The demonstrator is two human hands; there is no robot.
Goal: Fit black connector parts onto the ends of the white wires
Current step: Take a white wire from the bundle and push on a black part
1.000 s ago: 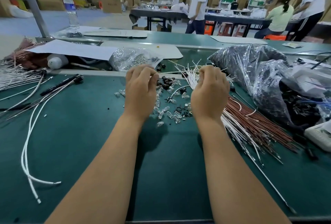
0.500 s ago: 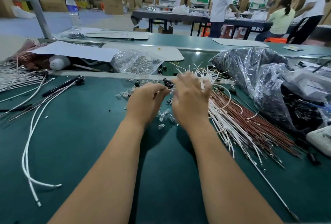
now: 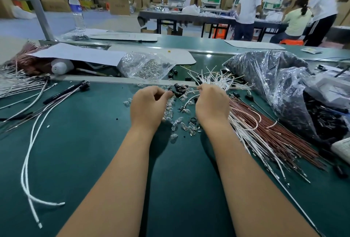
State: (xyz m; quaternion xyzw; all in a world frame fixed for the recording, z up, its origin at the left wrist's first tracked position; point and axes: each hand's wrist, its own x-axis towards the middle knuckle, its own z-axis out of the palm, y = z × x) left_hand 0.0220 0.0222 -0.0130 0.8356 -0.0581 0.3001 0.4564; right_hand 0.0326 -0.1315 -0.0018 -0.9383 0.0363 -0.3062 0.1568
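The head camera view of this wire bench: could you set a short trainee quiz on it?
1. True or false: the right hand grips thin white wires.
2. What lies between the two hands? A) small black plastic connector parts and clear glass bulbs B) scissors C) a tape roll.
3. Fill in: the bundle of reddish-brown wires lies on the green bench mat to the ____ of the right hand.

Key: 1 true; 2 A; 3 right.
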